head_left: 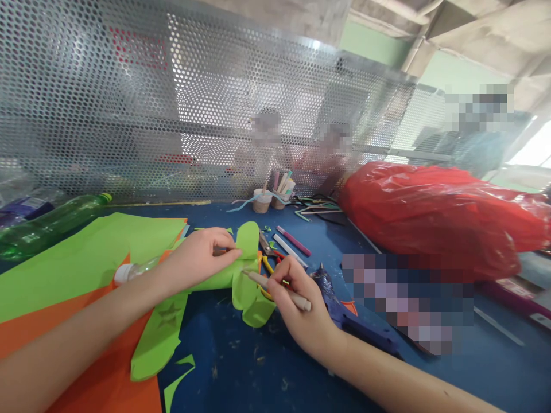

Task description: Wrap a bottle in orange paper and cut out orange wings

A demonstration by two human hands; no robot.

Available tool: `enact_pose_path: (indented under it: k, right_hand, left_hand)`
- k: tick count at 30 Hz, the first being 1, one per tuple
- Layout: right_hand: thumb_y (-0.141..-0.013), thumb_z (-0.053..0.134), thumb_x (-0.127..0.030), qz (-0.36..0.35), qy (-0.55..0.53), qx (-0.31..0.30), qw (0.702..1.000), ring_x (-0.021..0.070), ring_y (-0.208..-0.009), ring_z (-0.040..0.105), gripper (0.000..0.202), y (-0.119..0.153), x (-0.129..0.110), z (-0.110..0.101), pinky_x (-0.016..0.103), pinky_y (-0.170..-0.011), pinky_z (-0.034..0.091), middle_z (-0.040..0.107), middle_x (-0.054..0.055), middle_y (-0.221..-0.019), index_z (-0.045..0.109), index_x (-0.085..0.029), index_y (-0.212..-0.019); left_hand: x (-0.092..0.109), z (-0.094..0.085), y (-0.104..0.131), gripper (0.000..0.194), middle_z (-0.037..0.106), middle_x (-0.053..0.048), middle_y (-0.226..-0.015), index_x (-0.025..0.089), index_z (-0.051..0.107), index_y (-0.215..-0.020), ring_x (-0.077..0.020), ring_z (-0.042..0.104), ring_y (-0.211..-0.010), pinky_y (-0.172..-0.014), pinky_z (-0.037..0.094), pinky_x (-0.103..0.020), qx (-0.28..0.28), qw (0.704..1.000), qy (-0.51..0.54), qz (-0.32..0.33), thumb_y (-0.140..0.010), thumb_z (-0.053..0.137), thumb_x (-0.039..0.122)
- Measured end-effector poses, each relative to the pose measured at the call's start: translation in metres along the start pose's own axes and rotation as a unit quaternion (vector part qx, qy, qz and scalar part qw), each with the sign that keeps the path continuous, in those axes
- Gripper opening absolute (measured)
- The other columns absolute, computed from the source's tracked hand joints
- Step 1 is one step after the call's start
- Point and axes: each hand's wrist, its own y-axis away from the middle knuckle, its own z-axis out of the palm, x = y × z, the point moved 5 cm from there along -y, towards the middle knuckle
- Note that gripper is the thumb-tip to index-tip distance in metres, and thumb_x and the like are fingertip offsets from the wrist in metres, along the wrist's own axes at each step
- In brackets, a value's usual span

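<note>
A model plane (215, 279), a plastic bottle covered in green paper, lies across the table's middle. Its clear bottle neck and white cap (123, 274) point left, and a green wing (161, 327) marked with a star extends toward me. My left hand (204, 249) is closed on the body near the upright tail fin (248, 241). With my right hand (301, 304) I grip a light-coloured marker (297, 299), its tip at a rounded green tail piece (244, 288). Scissors (267, 246) with yellow-and-red handles lie behind, partly covered by my right hand.
Green paper (64, 258) and orange paper (99, 367) spread at left beside a green bottle (55, 221). A blue glue gun (344, 315) lies right of my hand. Further back are a purple marker (293, 241), cups of pens (262, 202) and a red plastic bag (430, 212).
</note>
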Motion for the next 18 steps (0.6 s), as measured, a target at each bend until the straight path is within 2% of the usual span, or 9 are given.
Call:
enact_pose_path:
  k: [18]
  right_hand:
    - [-0.086,0.049,-0.025,-0.002,0.006,0.003,1.0,0.0084,-0.048,0.031,0.017,0.0009,0.0009,-0.0001,0.021,-0.045,0.028,0.035,-0.009,-0.06,0.039,-0.023,-0.072]
  left_hand:
    - [0.0009,-0.0008,0.0004,0.026,0.067,-0.001,-0.077,0.02,0.067,-0.066,-0.0173,0.062,-0.072,-0.069,0.046,-0.03,0.005,1.0,-0.002,0.0,-0.085,0.054,0.032]
